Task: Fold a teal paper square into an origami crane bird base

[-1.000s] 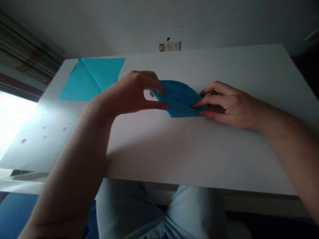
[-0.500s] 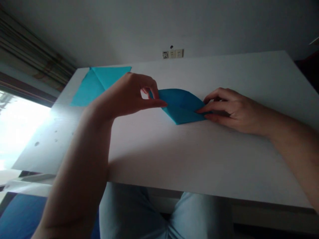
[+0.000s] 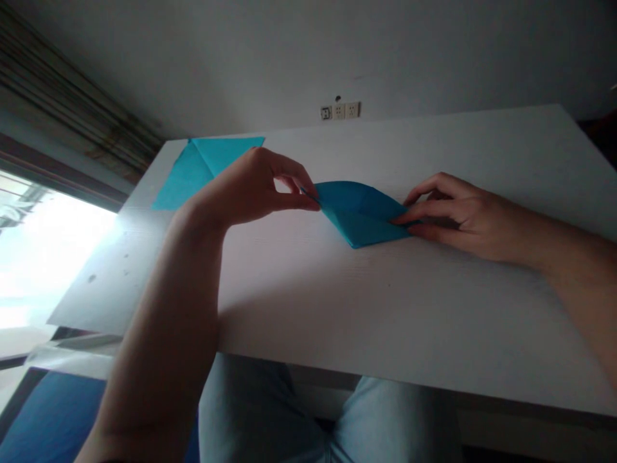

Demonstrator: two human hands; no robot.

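Observation:
A folded blue paper (image 3: 361, 212) lies on the white table (image 3: 366, 308) between my hands. My left hand (image 3: 255, 186) pinches its left corner between thumb and fingers and lifts that corner slightly. My right hand (image 3: 457, 212) presses its fingertips together on the right corner, pinning it to the table. The paper bulges upward in the middle along a crease.
A second blue sheet (image 3: 202, 168) with diagonal creases lies flat at the table's far left corner. A wall with a row of sockets (image 3: 340, 110) stands behind the table. A bright window is at the left. My knees show under the near table edge.
My left hand has drawn the paper's left corner in and the fold has tightened into a narrower shape. The view has shifted slightly to the left and down.

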